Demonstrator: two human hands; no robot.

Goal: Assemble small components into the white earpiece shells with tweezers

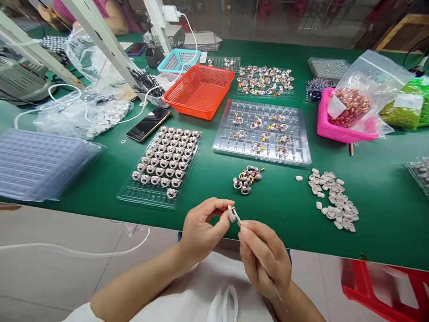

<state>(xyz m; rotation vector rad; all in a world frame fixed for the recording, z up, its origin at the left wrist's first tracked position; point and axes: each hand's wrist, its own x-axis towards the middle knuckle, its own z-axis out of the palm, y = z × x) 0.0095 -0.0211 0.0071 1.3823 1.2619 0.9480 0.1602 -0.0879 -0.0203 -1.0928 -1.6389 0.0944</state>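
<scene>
Near the table's front edge, my left hand (206, 226) pinches a small white earbud housing (231, 213) between thumb and fingertips. My right hand (266, 257) is closed around slim metal tweezers (237, 218), their tips touching the housing. Just beyond lies a small pile of wired earbud parts (247, 180). To the left, a clear tray (144, 197) bears rows of similar housings with dark openings. Loose whitish caps (335, 199) are scattered at right. A stack of clear trays (223, 152) behind the pile carries several wired parts. Fine detail inside the held housing is hidden.
A red basket (201, 91), a blue basket (179, 60) and a phone (148, 124) stand beyond the left tray. At right is a pink basket (345, 132) with a bag of copper-coloured parts. Stacked clear trays (43, 165) lie far left. A red stool (378, 290) is below the table.
</scene>
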